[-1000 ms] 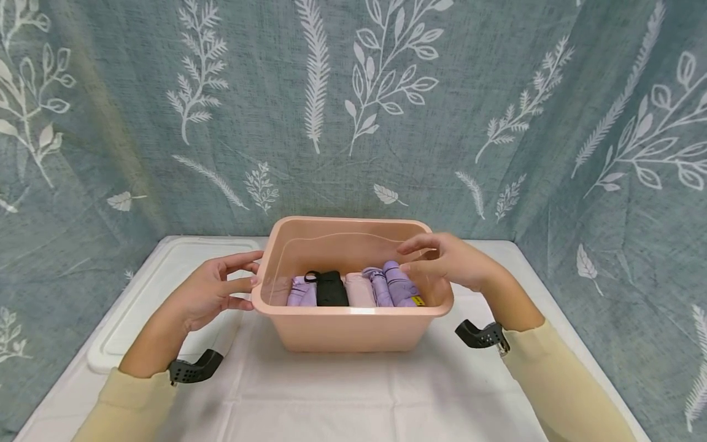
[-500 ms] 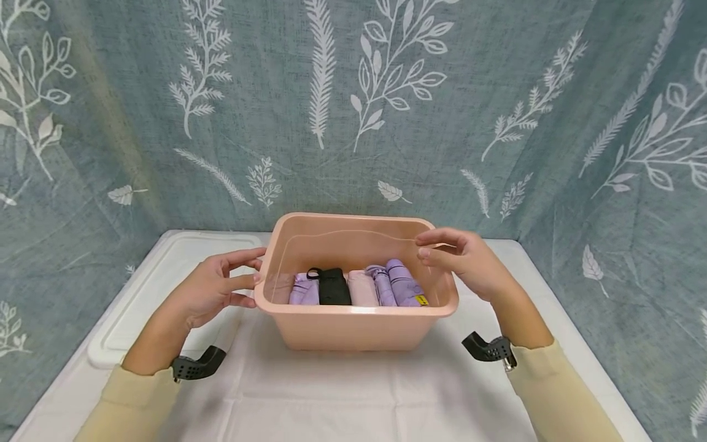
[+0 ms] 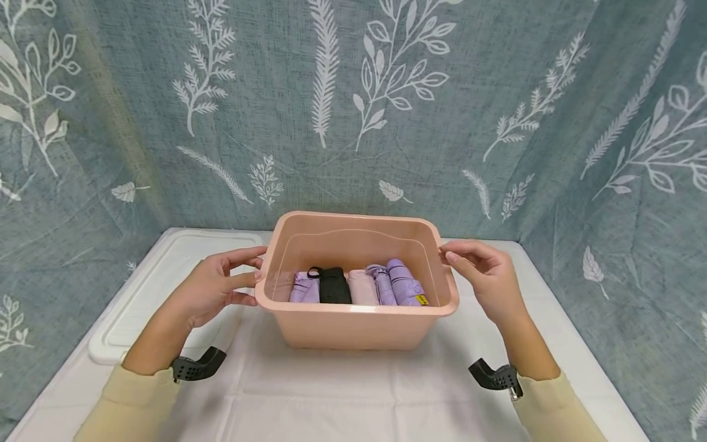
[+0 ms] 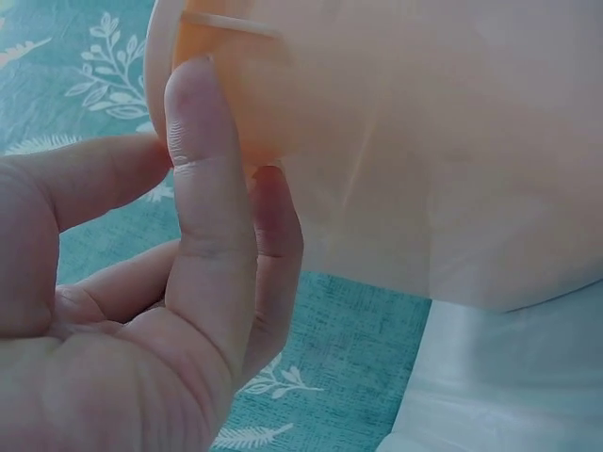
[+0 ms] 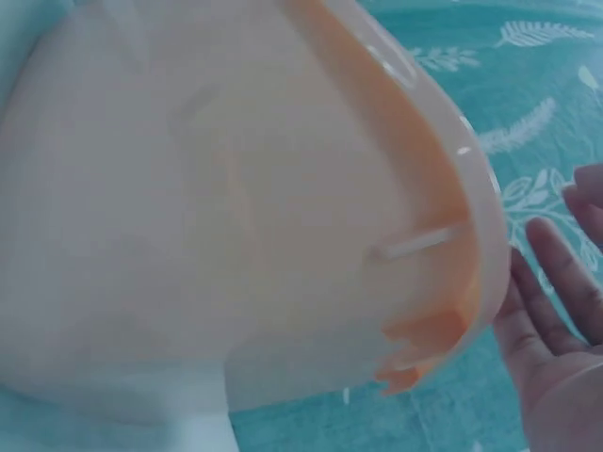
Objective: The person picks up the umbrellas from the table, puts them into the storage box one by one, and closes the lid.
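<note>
A pink plastic storage bin (image 3: 353, 329) stands mid-table in the head view. My left hand (image 3: 221, 279) holds its left rim, the thumb under the lip in the left wrist view. At the right rim is my right hand (image 3: 483, 273), its fingertips right at the edge, its fingers spread apart in the right wrist view. Inside the bin sit soft bundles in a row: a lilac bundle (image 3: 305, 288), a black bundle with a loop (image 3: 334, 286), a pale pink bundle (image 3: 362, 287), a slim lilac roll (image 3: 383, 287) and a thicker lilac roll (image 3: 405, 283) with a yellow label.
A white lid (image 3: 160, 294) lies flat at the left, partly behind my left arm. White cloth covers the table (image 3: 320, 399). A blue-green leaf-patterned curtain (image 3: 298, 172) hangs behind and along both sides.
My right hand has moved from over the bin's inside, near the thicker lilac roll, outward to the right rim. My left hand has stayed at the left rim.
</note>
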Demonstrator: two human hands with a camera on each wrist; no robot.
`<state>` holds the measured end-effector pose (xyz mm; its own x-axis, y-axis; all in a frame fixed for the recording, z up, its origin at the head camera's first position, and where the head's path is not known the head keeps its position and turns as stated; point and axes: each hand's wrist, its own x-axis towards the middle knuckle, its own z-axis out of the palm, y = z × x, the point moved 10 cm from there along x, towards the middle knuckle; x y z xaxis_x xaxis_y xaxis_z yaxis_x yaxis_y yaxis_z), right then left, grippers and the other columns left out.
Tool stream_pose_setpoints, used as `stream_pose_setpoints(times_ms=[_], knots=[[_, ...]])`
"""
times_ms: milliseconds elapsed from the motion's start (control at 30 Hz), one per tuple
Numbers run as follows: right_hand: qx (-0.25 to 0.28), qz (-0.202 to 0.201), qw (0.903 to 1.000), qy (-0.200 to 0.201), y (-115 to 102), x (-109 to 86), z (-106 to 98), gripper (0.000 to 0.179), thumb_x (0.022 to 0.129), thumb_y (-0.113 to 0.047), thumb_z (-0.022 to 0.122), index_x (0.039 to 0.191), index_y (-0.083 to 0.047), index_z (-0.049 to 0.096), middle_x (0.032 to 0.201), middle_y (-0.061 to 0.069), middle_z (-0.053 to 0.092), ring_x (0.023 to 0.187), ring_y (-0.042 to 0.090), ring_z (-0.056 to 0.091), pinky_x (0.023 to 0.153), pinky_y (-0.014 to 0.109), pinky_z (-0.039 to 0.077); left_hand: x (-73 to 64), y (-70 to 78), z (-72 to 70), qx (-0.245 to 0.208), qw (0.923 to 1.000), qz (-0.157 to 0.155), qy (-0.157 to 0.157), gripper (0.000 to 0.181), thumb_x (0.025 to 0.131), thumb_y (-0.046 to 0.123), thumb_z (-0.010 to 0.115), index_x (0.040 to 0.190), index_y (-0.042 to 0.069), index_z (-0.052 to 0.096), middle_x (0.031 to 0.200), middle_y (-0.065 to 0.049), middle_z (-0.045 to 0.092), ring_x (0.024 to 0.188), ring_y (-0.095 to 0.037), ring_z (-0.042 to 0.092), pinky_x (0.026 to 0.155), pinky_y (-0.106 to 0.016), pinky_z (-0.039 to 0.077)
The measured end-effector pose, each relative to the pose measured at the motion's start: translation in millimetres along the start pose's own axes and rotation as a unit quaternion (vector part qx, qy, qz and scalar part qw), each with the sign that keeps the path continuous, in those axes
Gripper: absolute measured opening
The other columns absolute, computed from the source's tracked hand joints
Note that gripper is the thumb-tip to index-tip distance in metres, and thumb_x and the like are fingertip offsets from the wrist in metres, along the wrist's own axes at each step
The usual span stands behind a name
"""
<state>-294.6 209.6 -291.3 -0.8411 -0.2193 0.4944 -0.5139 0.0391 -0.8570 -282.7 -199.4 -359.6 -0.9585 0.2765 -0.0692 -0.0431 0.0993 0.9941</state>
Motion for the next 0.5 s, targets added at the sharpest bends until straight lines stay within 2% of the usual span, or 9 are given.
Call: stream_pose_setpoints(times_ms=[167, 300, 367, 500], knots=[[-0.03, -0.037, 0.9982, 0.036, -6, -15.0, -5, 0.016, 0.095, 0.006, 0.067, 0.109, 0.012, 0.071, 0.107, 0.008, 0.075, 0.104, 0.017, 0.071, 0.092, 0.023, 0.06, -2.2, -2.4, -3.5, 0.017, 0.9997, 0.013, 0.014, 0.067, 0.101, 0.013, 0.066, 0.157, -0.003, 0.035, 0.12, -0.005, 0.053, 0.087, -0.011, 0.072, 0.076, -0.035, 0.065], [-0.049, -0.084, 0.9936, 0.058, -11, -27.3, -4, 0.015, 0.091, 0.013, 0.067, 0.103, 0.01, 0.074, 0.105, 0.009, 0.074, 0.103, 0.016, 0.07, 0.095, 0.023, 0.058, -6.1, -3.9, -18.2, 0.06, 0.9965, 0.024, 0.053, 0.064, 0.103, 0.021, 0.064, 0.156, -0.001, 0.038, 0.118, -0.003, 0.056, 0.09, -0.008, 0.072, 0.078, -0.035, 0.065], [-0.041, -0.117, 0.9903, 0.063, -14, -33.7, -3, 0.018, 0.088, 0.017, 0.067, 0.105, 0.013, 0.072, 0.107, 0.01, 0.073, 0.104, 0.016, 0.069, 0.098, 0.022, 0.057, -7.8, -4.1, -30.7, 0.099, 0.9908, 0.033, 0.086, 0.061, 0.104, 0.025, 0.063, 0.155, -0.001, 0.041, 0.116, -0.004, 0.057, 0.089, -0.005, 0.071, 0.076, -0.033, 0.065], [-0.021, -0.175, 0.9819, 0.068, -15, -46.0, -2, 0.027, 0.082, 0.024, 0.068, 0.11, 0.02, 0.066, 0.11, 0.012, 0.071, 0.109, 0.02, 0.067, 0.104, 0.025, 0.054, -7.8, -9.4, -57.6, 0.175, 0.9736, 0.04, 0.141, 0.056, 0.105, 0.028, 0.06, 0.152, 0.0, 0.046, 0.109, -0.005, 0.058, 0.081, -0.002, 0.067, 0.07, -0.03, 0.065]])
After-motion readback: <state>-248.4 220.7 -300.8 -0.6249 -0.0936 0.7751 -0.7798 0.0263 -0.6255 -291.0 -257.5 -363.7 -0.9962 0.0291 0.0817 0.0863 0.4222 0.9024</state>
